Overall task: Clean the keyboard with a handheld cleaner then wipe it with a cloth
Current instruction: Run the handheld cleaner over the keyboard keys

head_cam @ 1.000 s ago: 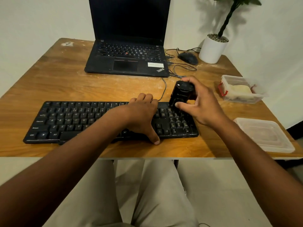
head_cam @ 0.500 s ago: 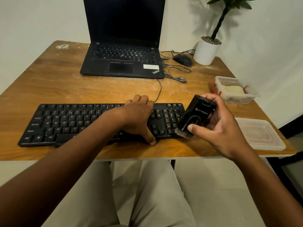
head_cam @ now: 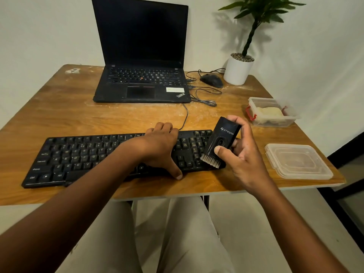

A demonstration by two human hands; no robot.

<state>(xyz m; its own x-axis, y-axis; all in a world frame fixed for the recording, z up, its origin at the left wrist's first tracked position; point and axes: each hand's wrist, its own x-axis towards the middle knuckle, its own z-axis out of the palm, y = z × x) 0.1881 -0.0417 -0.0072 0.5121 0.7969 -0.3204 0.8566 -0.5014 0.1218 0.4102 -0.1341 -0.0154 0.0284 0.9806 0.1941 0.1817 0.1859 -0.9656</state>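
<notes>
Head view: black cleaner (head_cam: 223, 139), pale bristles down; right hand (head_cam: 243, 154) gripping

Home desk corner, wooden table (head_cam: 59, 115), laptop (head_cam: 141, 83), potted plant (head_cam: 239, 69), plain wall

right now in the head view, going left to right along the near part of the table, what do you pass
keyboard → left hand resting on the keyboard → handheld cleaner, brush end down on the keys → right hand holding the cleaner → clear lid
</notes>
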